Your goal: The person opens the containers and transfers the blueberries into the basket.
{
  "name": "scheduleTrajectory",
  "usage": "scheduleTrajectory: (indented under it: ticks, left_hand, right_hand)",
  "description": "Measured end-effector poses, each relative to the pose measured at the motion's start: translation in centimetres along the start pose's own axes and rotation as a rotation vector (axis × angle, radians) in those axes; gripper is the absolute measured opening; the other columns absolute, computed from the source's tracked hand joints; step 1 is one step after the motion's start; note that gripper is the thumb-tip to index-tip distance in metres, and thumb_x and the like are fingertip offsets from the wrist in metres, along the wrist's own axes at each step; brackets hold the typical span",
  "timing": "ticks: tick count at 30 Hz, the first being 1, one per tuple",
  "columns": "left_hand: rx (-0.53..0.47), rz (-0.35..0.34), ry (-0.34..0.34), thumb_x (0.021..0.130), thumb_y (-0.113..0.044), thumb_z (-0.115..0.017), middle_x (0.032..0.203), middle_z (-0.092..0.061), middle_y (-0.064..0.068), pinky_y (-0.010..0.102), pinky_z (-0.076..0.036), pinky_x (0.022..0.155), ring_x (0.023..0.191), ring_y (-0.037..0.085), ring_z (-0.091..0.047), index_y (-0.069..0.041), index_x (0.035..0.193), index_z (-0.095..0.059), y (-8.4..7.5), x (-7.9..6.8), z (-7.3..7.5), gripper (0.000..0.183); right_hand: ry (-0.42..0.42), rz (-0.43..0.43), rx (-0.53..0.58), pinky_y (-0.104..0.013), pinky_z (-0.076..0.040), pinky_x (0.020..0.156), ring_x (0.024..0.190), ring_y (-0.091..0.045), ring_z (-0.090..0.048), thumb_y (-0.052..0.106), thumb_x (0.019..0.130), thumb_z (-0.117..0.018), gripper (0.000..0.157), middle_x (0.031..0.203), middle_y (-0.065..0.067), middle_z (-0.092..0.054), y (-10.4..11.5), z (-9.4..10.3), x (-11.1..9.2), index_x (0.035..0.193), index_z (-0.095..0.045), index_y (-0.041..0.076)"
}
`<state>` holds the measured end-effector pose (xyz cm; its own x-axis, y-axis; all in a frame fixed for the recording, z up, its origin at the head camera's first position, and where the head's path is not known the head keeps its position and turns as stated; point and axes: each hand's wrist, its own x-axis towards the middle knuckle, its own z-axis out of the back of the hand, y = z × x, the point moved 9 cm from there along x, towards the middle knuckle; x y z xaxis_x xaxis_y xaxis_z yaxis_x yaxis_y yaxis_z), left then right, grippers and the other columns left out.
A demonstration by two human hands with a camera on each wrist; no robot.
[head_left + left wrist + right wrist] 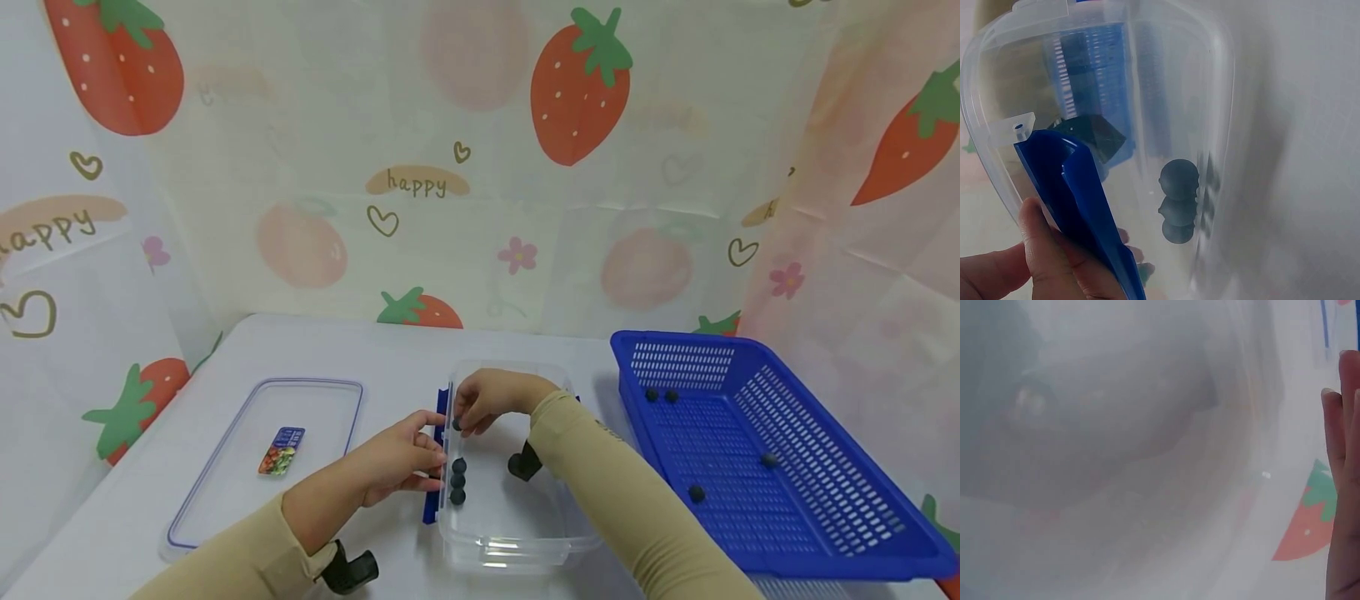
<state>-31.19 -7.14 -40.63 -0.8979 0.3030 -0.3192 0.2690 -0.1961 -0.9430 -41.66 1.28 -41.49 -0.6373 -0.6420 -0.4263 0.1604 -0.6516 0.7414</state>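
Observation:
In the head view a clear plastic box [517, 542] stands on the white table. Inside it, three small dark balls [458, 481] line up along the left wall. My right hand [491, 400] reaches in near the far left corner and pinches another dark ball [457, 423], partly hidden by the fingertips. My left hand [401, 458] touches the left side of the box by its blue latch [431, 504], fingers spread. The left wrist view shows the thumb beside this latch [1079, 194] and the balls [1179, 180] through the wall. Only fingers [1336, 437] show at the right wrist view's edge.
A blue perforated basket [626, 400] with several dark balls [697, 493] stands at the right. To the left lies a clear lid [225, 433] with a blue rim, bearing a small printed card [282, 451]. A strawberry-print sheet [480, 242] hangs behind the table.

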Motion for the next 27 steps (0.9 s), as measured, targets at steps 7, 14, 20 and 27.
scheduleTrajectory:
  ticks: [7, 14, 20, 27]
  left_hand:
    - [0.004, 0.000, 0.008, 0.089, -0.005, -0.056, 0.092, -0.055, 0.013, 0.032, -0.055, 0.071, 0.079, 0.021, -0.058, -0.011, 0.136, -0.031, 0.0, 0.0, 0.0, 0.054]
    - [0.010, 0.000, 0.017, 0.089, -0.005, -0.056, 0.092, -0.055, 0.013, 0.032, -0.055, 0.071, 0.079, 0.021, -0.059, -0.011, 0.136, -0.030, 0.1, -0.1, 0.0, 0.054]
    - [0.014, -0.010, 0.012, 0.089, -0.005, -0.055, 0.092, -0.055, 0.013, 0.032, -0.055, 0.070, 0.078, 0.021, -0.059, -0.011, 0.136, -0.031, 0.1, -0.1, 0.1, 0.053]
    - [0.018, -0.020, 0.008, 0.089, -0.005, -0.056, 0.092, -0.055, 0.013, 0.032, -0.055, 0.070, 0.078, 0.021, -0.059, -0.011, 0.136, -0.031, -0.1, -0.2, 0.1, 0.053]
  right_hand:
    - [0.004, 0.035, -0.004, -0.031, -0.055, 0.072, 0.082, -0.024, -0.065, 0.006, 0.083, -0.065, 0.006, 0.087, -0.010, -0.067, 0.8, 1.3, -0.8, 0.088, -0.064, 0.003]
    - [-0.014, 0.062, -0.001, -0.032, -0.054, 0.075, 0.092, -0.033, -0.063, 0.005, 0.083, -0.065, 0.008, 0.091, -0.013, -0.066, 2.2, 3.8, -2.2, 0.090, -0.062, 0.003]
    - [-0.058, 0.080, -0.039, -0.032, -0.054, 0.076, 0.094, -0.035, -0.062, 0.004, 0.084, -0.064, 0.008, 0.091, -0.013, -0.064, 3.4, 6.7, -4.4, 0.090, -0.060, 0.001]
    - [-0.128, 0.082, -0.030, -0.033, -0.053, 0.080, 0.094, -0.033, -0.063, 0.003, 0.083, -0.063, 0.011, 0.092, -0.015, -0.063, 3.6, 10.7, -8.0, 0.092, -0.057, -0.001]
